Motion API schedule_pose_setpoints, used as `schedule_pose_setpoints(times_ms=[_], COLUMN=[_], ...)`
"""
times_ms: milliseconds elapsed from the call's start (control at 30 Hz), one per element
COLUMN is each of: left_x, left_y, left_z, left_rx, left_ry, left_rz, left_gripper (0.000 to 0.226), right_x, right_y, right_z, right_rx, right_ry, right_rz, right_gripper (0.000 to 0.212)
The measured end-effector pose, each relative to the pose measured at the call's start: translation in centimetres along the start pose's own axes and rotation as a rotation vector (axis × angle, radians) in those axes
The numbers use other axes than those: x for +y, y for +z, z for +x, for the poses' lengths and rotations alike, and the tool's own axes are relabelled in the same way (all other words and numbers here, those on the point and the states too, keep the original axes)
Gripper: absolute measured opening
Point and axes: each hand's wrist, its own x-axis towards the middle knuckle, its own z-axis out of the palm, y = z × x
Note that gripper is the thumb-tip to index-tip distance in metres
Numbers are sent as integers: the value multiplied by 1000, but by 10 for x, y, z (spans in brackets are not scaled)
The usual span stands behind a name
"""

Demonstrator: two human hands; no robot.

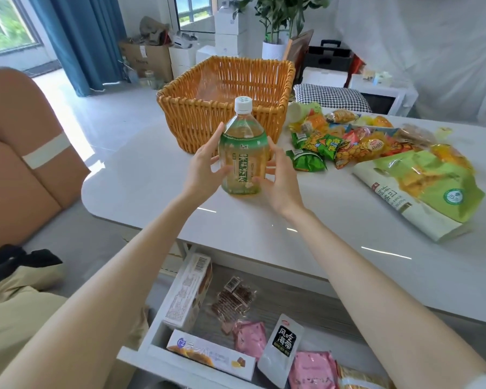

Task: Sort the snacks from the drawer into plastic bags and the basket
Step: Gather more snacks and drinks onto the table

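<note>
"Left hand [205, 167] and right hand [278, 181]: what do they hold?"

"Both grip one clear plastic bottle [242, 153] of pale yellow-green tea, with a white cap and a green label. The left fingers curl round its left side, with the thumb lying up along the shoulder. The right fingers curl round its lower right side. The bottle is upright, with its base at the surface of the worktop. Whether it rests there or is raised a little, I cannot tell."

"What lies around it, largest first?"

"A glossy white worktop [141, 186] fills the middle of the view. On its far side, just behind the bottle, stands a square orange wicker basket [180, 119]. Below the near edge, a white drawer [136, 353] stands open. On the right of the worktop a large cream and green snack bag [421, 192] lies flat. Between that bag and the basket is a heap of small green, yellow and orange snack packets [348, 141]."

"And in the drawer?"

"A tall white carton [188, 293] stands on edge along the left wall, and a long white box [211, 357] lies against the front wall. Beside them are two pink packets [250, 338], with a silver pouch [282, 349] bearing a black label between them. Behind these lies a clear packet of brown pieces [233, 300]."
</note>
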Motion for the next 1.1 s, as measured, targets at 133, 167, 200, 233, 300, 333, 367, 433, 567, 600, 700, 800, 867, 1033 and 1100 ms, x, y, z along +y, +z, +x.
schedule_pose_setpoints(times_ms=[133, 167, 200, 233, 300, 333, 367, 433, 567, 600, 700, 800, 867, 1033, 1100], left_x=[4, 8, 13, 19, 32, 37, 41, 45, 33, 29, 20, 16, 12, 4, -1], left_y=[1, 0, -1, -3, -8, -11, -12, -15, -17, -17, -13, -9, -6, -1, -1], left_z=[-21, -30, -40, -51, -78, -93, -109, -140, -189, -199, -223, -229, -227, -226, -227], left_rx=[12, 13, 15, 20, 27, 18, -4, -83, -482, -644, -960, -1023, -1030, -1045, -1037], left_ry=[-23, -34, -54, -74, -82, -75, -72, -80, -68, -79, -142, -176, -178, -180, -209], left_rz=[50, 48, 45, 43, 36, 17, -8, -39, 211, 319, 485, 561, 566, 582, 559], left_gripper=[77, 75, 72, 69, 58, 51, 44, 33, 38, 40, 44, 53, 58, 51, 49], right_x=[-6, -8, -13, -17, -28, -32, -35, -38, -30, -24, 0, 30, 42, 56, 59], right_y=[-11, -17, -23, -31, -47, -56, -64, -77, -91, -91, -86, -71, -57, -23, -18], right_z=[-6, -11, -19, -28, -52, -66, -82, -116, -186, -201, -233, -244, -244, -238, -236], right_rx=[-4, 2, -4, -25, -100, -147, -192, -268, -477, -539, -658, -749, -847, -1077, -1018], right_ry=[76, 86, 87, 85, 78, 80, 82, 93, 146, 179, 264, 281, 225, 130, 81], right_rz=[-43, -49, -46, -38, -29, -28, -29, -31, -23, -26, -106, -278, -388, -614, -691], right_gripper=[63, 58, 53, 47, 38, 34, 30, 23, 16, 15, 13, 22, 35, 70, 62])
